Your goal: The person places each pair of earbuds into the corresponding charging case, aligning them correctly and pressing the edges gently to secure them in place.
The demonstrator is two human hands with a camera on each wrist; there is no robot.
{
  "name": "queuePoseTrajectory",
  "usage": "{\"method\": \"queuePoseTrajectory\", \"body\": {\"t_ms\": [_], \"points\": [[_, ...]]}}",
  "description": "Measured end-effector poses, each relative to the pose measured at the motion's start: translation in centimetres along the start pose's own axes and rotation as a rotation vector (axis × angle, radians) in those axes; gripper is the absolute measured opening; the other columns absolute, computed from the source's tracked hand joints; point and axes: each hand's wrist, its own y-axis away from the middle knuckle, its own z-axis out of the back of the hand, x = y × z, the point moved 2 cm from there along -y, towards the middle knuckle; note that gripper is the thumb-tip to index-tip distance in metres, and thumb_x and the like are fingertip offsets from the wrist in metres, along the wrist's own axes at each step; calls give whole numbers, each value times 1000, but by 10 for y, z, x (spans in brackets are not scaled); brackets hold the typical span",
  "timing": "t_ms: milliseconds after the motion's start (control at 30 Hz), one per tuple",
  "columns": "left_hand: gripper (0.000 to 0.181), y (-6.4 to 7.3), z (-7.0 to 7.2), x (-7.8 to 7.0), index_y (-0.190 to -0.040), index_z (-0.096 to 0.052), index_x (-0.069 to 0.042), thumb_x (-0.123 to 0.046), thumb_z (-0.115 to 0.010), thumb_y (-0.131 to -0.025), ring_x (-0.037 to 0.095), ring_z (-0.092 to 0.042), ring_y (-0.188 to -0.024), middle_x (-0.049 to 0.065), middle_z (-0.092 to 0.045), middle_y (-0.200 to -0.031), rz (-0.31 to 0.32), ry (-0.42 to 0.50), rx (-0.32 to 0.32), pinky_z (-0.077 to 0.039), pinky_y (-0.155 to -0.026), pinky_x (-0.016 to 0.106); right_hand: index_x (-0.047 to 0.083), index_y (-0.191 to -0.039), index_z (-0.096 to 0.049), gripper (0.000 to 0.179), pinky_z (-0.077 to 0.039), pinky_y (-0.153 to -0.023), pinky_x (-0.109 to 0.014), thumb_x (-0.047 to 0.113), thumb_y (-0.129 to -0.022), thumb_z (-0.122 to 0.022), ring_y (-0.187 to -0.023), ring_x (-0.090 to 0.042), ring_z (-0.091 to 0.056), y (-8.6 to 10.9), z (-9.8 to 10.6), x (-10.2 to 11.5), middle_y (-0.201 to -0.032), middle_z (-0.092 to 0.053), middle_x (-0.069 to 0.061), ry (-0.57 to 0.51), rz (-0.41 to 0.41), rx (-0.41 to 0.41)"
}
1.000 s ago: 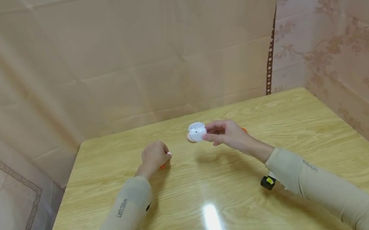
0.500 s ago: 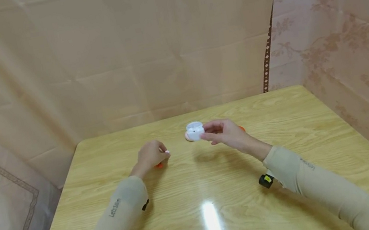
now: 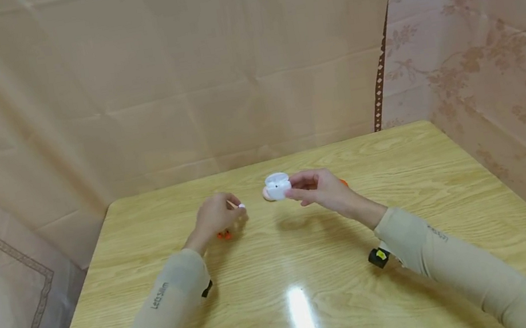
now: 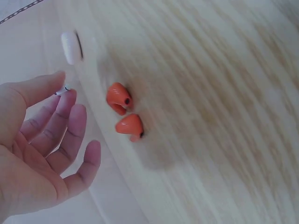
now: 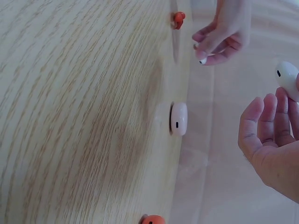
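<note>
My left hand pinches a small white earbud between thumb and fingertip, above the table. Two orange earbuds lie on the wood just beneath that hand. To the right, my right hand holds a white earbud charging case by its side, raised off the table with the lid up. Whether anything sits inside the case is too small to tell. The right wrist view shows only part of the white case, at its right edge.
A pale pink earbud case lies on the table behind the white one. An orange case rests farther right, mostly hidden by my right hand in the head view. Curtains hang beyond the table.
My left hand has shifted slightly forward and away from the orange earbuds, which show more fully now. My right hand and the white case have hardly moved.
</note>
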Motion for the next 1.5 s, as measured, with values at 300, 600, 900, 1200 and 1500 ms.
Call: {"method": "queuePoseTrajectory", "body": {"t_ms": [300,600,900,1200,1500], "points": [[22,3,11,-10,-104,-74,-9,-27,-77,-92,18,-65,-79,2,-72,-85,-84,165,-39,-52,-73,38,2,-123,-68,38,-57,-86,-45,24,-93,-77,-98,-29,-66,2,-1,1,-112,-69,-12,14,4,2],[25,7,20,-16,-108,-74,-10,-29,-76,-93,17,-67,-81,1,-73,-87,-93,238,-46,-52,-75,37,2,-120,-68,35,-58,-82,-38,23,-93,-77,-95,-23,-66,2,-3,4,-113,-69,-11,9,14,5],[25,7,27,-25,-107,-74,-9,-28,-79,-91,20,-64,-82,3,-71,-89,-119,332,-58,-51,-73,34,0,-121,-68,37,-57,-85,-45,24,-94,-76,-95,-23,-66,2,0,3,-113,-69,-12,17,22,14],[27,12,31,-35,-106,-75,-9,-29,-81,-89,18,-66,-83,2,-72,-88,-133,412,-43,-51,-75,33,1,-122,-68,37,-58,-81,-40,23,-94,-76,-93,-22,-66,1,1,2,-113,-69,-12,29,19,6],[27,16,37,-45,-109,-73,-5,-24,-80,-90,20,-67,-86,5,-73,-92,-159,463,-38,-53,-77,33,1,-123,-67,37,-56,-87,-51,23,-93,-77,-94,-24,-66,2,-1,1,-112,-69,-13,15,22,13]]}}
